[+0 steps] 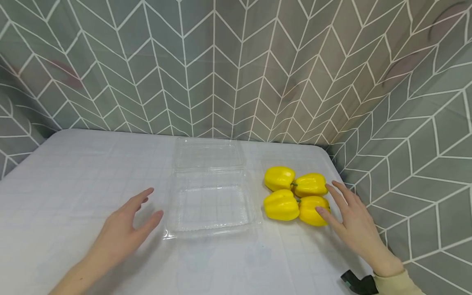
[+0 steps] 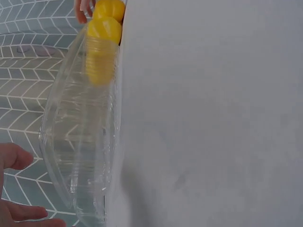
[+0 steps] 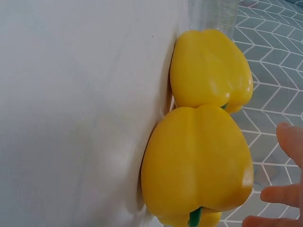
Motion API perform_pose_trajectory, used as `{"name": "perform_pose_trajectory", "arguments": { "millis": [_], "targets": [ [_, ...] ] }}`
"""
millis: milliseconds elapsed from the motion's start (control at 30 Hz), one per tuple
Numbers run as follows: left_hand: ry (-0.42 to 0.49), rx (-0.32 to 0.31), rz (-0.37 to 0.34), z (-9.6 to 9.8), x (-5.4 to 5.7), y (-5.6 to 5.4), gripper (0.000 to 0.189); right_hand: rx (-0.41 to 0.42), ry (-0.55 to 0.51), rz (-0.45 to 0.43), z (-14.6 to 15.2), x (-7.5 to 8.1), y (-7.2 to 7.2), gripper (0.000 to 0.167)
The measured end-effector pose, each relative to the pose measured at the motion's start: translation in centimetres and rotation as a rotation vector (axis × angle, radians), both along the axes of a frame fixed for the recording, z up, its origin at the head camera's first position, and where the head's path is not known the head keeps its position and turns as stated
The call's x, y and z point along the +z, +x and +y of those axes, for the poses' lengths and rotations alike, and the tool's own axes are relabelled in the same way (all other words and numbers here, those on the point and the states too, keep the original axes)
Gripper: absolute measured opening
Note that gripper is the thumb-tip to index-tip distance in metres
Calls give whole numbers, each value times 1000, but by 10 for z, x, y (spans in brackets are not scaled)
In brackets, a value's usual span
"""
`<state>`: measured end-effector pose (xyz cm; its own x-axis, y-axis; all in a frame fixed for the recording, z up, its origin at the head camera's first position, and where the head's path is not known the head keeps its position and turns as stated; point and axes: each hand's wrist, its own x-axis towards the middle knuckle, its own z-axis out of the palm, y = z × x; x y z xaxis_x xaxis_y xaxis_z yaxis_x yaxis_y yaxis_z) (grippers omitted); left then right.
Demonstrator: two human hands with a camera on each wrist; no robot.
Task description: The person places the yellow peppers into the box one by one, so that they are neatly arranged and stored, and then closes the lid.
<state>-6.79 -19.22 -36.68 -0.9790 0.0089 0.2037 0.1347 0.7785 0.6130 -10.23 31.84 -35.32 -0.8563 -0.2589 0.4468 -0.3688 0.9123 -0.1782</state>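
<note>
Fingers [image 1: 338, 199] of your left hand [image 1: 121, 229] and right hand [image 1: 357, 225] are hanging spread; four yellow peppers [image 1: 289, 205] are lying sideways, long axes running left-to-right.

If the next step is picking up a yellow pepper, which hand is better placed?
Likely the right hand: its spread, empty fingers are right beside the yellow peppers. The left hand, also empty, is on the opposite side of the clear plastic container.
</note>
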Motion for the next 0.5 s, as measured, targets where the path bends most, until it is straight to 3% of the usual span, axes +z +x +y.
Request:
{"name": "perform_pose_trajectory", "arguments": {
  "millis": [167, 300, 500],
  "targets": [
    [97, -56, -32, 8, -2, -2, 65, 17, -37, -3, -2, -4, 0, 65],
    [202, -116, -19, 13, -5, -2, 64, 40, -63, 20, -5, -9, -1, 66],
    [282, -162, -3, 17, -10, 0, 67, 55, -73, 36, -8, -16, -2, 67]
  ]
}}
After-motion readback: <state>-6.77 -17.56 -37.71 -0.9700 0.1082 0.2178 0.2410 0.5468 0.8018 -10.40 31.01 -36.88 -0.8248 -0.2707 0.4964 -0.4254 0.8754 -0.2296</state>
